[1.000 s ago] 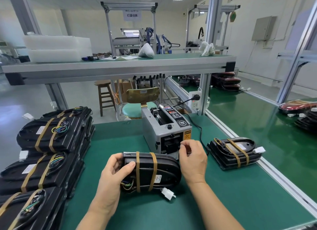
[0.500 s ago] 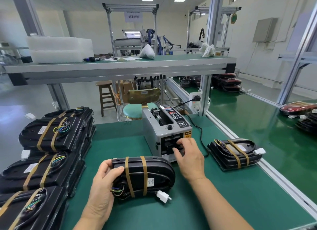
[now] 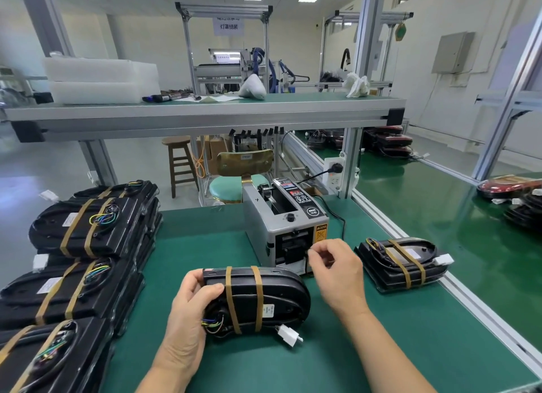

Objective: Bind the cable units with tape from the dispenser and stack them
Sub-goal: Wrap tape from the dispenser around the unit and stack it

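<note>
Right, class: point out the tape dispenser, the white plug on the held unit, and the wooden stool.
tape dispenser [image 3: 256, 219]: head view, grey side wall
white plug [image 3: 289, 335]: head view, plug body
wooden stool [image 3: 176, 140]: head view, round seat

Black cable unit with tan tape bands, grey dispenser, green table.

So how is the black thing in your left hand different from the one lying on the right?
The held unit is tipped up on its edge, gripped by the left hand; the right unit lies flat, untouched. The held unit's plug sits at the front; the right unit's plug sticks out sideways. Both are black, with two brown tape bands and coloured wires.
</note>
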{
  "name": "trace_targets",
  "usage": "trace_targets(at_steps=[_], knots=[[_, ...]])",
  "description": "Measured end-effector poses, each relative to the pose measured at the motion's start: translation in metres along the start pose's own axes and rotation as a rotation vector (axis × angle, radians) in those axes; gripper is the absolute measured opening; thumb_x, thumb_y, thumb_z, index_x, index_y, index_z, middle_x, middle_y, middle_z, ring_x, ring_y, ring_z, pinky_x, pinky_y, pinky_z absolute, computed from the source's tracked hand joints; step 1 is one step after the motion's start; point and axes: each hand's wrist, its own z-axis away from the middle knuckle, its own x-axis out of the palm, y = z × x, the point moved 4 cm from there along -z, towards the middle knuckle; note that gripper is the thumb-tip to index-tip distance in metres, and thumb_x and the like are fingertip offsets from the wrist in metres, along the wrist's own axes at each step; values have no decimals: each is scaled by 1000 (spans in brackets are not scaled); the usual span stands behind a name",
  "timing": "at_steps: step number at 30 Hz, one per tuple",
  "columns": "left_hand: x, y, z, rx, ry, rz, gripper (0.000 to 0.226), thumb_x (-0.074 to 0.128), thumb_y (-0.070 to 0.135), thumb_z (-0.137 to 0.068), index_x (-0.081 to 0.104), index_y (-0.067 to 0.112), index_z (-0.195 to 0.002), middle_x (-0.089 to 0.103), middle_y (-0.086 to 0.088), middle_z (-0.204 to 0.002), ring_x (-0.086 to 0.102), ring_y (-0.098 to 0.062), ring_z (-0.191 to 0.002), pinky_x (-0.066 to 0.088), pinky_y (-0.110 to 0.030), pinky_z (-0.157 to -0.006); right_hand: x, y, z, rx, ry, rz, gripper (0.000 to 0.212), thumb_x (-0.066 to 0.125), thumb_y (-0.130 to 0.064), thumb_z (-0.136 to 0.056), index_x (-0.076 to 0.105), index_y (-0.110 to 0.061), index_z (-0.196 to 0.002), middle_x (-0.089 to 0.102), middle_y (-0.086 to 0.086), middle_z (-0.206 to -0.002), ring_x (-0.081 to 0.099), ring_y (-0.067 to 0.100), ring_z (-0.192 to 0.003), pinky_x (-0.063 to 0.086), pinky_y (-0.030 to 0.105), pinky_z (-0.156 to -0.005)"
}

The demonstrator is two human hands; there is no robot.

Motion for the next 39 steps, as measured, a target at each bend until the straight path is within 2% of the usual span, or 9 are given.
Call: trace_targets(at_steps=[2, 5, 8, 11, 17, 23, 28, 32, 39], knots=[[4, -2, 0, 14, -3, -10, 24, 59, 6, -82, 61, 9, -105, 70, -18, -100, 64, -30, -92, 48, -50, -87, -7, -9, 2, 134, -70, -234, 20, 68, -8, -85, 66, -22, -71, 63, -10, -68, 51, 4, -60, 45, 16, -62], [11, -2, 1, 38, -2, -51, 38, 52, -1, -88, 61, 26, -113, 65, 1, -82, 60, -25, -90, 45, -45, -88, -12, -34, 5, 261, -275, -613, 23, 65, -3, -88, 69, -19, -71, 58, -2, -63, 48, 9, -56, 45, 18, -54], [18, 1, 3, 50, -22, -80, 39, 60, 7, -83, 64, 33, -110, 67, 0, -89, 61, -31, -97, 45, -48, -93, -15, -63, 7, 267, -456, -707, 12, 66, -14, -80, 70, -22, -72, 56, 3, -67, 45, 11, -58, 41, 17, -54], [24, 3, 7, 48, -48, -99, 38, 61, 20, -71, 64, 32, -107, 70, -6, -106, 63, -33, -105, 49, -50, -96, -11, -81, 9, 275, -567, -668, 6, 65, -21, -74, 70, -24, -71, 57, -2, -70, 42, 10, -61, 41, 17, -65], [27, 9, 13, 54, -95, -167, 35, 58, 24, -77, 62, 35, -110, 72, -2, -102, 67, -19, -96, 52, -23, -77, 12, -99, 16, 226, -713, -521, 4, 60, -26, -71, 63, -23, -73, 61, -13, -77, 55, 1, -77, 39, 23, -82], [25, 13, 13, 69, -104, -112, 28, 60, 16, -73, 69, 23, -99, 70, -12, -101, 64, -27, -96, 51, -41, -90, 33, -108, 14, 164, -756, -407, 17, 60, -10, -88, 60, -20, -73, 61, 0, -96, 56, 8, -90, 42, 25, -86], [22, 14, 12, 75, -58, -26, 29, 61, 13, -72, 69, 24, -97, 70, -10, -100, 63, -20, -94, 50, -35, -89, 50, -111, 16, 124, -786, -392, 18, 59, -7, -87, 60, -17, -72, 64, 8, -105, 58, 11, -90, 46, 33, -93], [17, 15, 9, 60, -39, 62, 25, 61, 13, -70, 72, 25, -90, 69, -7, -97, 62, -16, -92, 48, -29, -83, 55, -110, 11, 97, -763, -329, 23, 62, -8, -84, 59, -19, -64, 66, 0, -101, 59, 7, -88, 45, 24, -85], [16, 31, 3, 102, 49, 110, 4, 70, 16, -81, 69, 20, -81, 65, -8, -93, 57, -19, -91, 43, -35, -84, 59, -108, 6, 105, -779, -277, 20, 63, -9, -83, 60, -15, -65, 68, -2, -99, 60, 7, -86, 46, 23, -84]])
